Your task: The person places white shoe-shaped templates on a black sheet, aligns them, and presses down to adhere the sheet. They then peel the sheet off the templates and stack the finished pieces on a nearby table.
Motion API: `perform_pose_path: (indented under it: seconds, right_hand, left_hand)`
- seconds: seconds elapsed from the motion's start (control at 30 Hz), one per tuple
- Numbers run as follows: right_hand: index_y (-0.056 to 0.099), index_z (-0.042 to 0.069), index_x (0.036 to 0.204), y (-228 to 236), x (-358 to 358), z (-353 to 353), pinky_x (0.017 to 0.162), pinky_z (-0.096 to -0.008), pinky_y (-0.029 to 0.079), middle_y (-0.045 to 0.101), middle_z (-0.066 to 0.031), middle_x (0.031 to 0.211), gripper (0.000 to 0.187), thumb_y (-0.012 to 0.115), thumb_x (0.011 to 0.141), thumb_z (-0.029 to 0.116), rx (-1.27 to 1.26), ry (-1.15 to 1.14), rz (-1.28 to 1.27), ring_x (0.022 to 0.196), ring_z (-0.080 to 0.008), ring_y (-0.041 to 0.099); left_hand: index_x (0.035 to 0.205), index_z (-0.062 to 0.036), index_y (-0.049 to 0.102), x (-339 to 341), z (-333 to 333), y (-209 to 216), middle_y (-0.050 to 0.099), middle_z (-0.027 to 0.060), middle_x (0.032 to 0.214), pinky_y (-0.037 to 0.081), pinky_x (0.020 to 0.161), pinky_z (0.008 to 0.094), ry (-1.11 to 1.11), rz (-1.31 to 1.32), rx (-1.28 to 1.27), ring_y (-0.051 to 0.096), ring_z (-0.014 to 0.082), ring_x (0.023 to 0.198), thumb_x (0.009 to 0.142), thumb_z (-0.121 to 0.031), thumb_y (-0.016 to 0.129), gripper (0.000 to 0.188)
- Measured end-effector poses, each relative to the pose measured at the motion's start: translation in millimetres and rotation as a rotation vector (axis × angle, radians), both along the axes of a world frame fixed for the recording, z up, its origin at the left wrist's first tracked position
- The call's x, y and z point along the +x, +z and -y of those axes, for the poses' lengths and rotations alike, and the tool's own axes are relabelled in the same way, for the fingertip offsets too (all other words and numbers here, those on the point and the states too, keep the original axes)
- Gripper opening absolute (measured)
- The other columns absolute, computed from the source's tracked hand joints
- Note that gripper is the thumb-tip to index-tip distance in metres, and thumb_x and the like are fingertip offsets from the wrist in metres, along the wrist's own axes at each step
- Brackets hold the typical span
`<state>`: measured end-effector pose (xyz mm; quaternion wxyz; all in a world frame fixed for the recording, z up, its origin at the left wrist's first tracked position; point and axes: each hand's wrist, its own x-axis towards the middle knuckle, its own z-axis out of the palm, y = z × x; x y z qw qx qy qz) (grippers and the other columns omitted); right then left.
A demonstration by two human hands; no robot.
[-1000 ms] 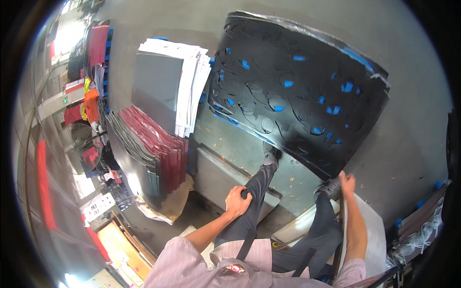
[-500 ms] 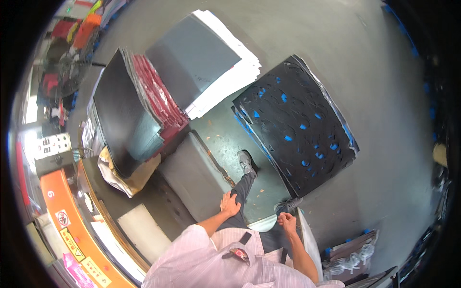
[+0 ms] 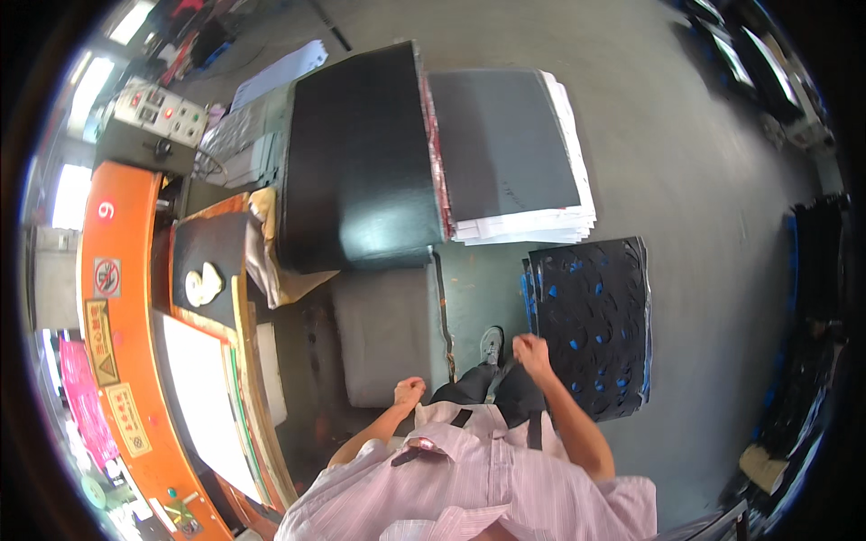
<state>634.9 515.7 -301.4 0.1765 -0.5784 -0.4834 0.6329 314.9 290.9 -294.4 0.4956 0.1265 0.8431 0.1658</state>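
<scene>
My left hand [image 3: 410, 391] hangs beside my left thigh, its fingers curled in with nothing visible in them. Out in front of my right leg is my right hand [image 3: 532, 353], loosely closed and seemingly without anything in it. Nearest to it, on the right, lies a stack of black sheets with cut-out shapes [image 3: 588, 316], blue showing through the holes. The left hand is closest to a flat grey slab [image 3: 383, 334]. Ahead of me rises a tall stack topped by a shiny black sheet [image 3: 361, 153]; grey sheets with white edges [image 3: 501, 144] lie beside it.
On the left stands an orange machine [image 3: 126, 261] with warning labels and a white sheet [image 3: 203, 388] on its bed. A crumpled whitish piece [image 3: 204, 284] rests near the bed's far end. Farther off is a control box [image 3: 161, 113]. Dark sheets [image 3: 821, 261] stand at the far right.
My view has turned left, and the stacks now stand more squarely ahead. My left hand has come off my thigh and curled. The right hand has risen toward the cut-out stack.
</scene>
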Motion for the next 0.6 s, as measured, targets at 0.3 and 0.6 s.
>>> perform_pose_path:
  seconds: [0.3, 0.6]
  right_hand:
    - [0.059, -0.007, 0.139, -1, -194, -188, 0.105, -0.0428, 0.052, 0.070, -0.0250, 0.128, 0.079, 0.080, 0.086, 0.048, 0.102, 0.375, 0.118, 0.124, -0.0391, 0.066]
    - [0.073, -0.007, 0.101, -34, -287, -258, 0.088, -0.0496, 0.056, 0.076, -0.0252, 0.102, 0.061, 0.084, 0.080, 0.049, 0.028, 0.541, 0.372, 0.101, -0.0375, 0.074]
  left_hand:
    - [0.085, -0.0026, 0.072, -31, 119, 43, 0.066, 0.0005, 0.076, 0.047, 0.058, 0.0282, 0.438, 0.031, 0.262, 0.058, 0.0099, 0.065, 0.094, -0.038, 0.074, 0.037]
    - [0.123, -0.0031, 0.070, -18, -2, 39, 0.078, 0.0132, 0.106, 0.061, 0.081, 0.0351, 0.719, 0.247, 0.329, 0.075, 0.0229, 0.092, 0.101, -0.028, 0.072, 0.034]
